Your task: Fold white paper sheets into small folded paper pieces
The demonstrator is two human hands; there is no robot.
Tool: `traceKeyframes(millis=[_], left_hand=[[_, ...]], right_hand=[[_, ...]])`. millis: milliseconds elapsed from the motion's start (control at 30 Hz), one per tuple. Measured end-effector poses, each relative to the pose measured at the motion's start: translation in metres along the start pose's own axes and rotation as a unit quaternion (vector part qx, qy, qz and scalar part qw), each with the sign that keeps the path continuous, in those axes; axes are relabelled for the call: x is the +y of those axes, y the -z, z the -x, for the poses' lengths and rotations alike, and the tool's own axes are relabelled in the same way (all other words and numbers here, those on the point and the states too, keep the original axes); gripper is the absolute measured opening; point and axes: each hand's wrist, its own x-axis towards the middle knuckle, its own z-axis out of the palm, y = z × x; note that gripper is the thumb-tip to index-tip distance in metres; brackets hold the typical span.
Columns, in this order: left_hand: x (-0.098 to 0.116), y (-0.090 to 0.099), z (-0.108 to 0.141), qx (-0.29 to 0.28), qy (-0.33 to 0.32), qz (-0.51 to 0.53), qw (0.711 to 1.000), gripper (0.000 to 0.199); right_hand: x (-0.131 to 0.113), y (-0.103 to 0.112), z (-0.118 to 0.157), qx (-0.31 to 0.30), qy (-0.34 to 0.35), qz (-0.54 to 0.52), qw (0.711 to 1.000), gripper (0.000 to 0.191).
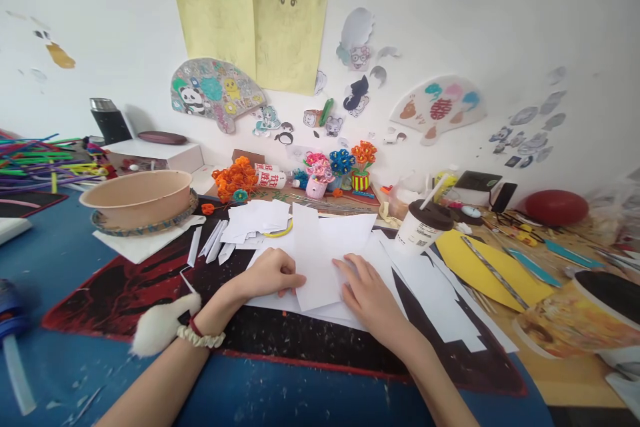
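A white sheet of paper (320, 253) lies in front of me on top of other white sheets. My left hand (273, 272) is closed at its left edge, fingers curled and thumb pressed on the paper. Flat on the right side of the sheets rests my right hand (367, 287), its fingers spread. Left of the sheets are a pile of small white paper pieces (257, 219) and several folded strips (214, 241). A yellow ring (283, 232) is partly covered by that pile. A white fluffy object (155, 328) sits behind my left wrist.
A dark mat (320, 347) with red edges covers the blue tabletop. At the left stands a beige basin (135, 197); a lidded drink cup (423, 227) with a straw stands at the right. Cut paper sheets (440, 300), yellow card (493, 270) and a patterned tub (575, 320) lie further right.
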Motion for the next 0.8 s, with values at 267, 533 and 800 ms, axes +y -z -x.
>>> traceKeyframes(millis=[267, 533, 800], left_hand=[[0.0015, 0.0006, 0.0005, -0.005, 0.005, 0.003, 1.0, 0.037], [0.0021, 0.0026, 0.0013, -0.015, -0.008, 0.014, 1.0, 0.035], [-0.0007, 0.0037, 0.0019, -0.024, 0.002, 0.051, 0.998, 0.031]], right_hand=[[0.0019, 0.0026, 0.0016, -0.031, -0.015, -0.034, 0.999, 0.045], [0.0044, 0.0033, -0.0014, -0.044, -0.016, -0.042, 0.998, 0.046], [0.0027, 0.0071, -0.0027, -0.048, -0.019, -0.055, 0.997, 0.047]])
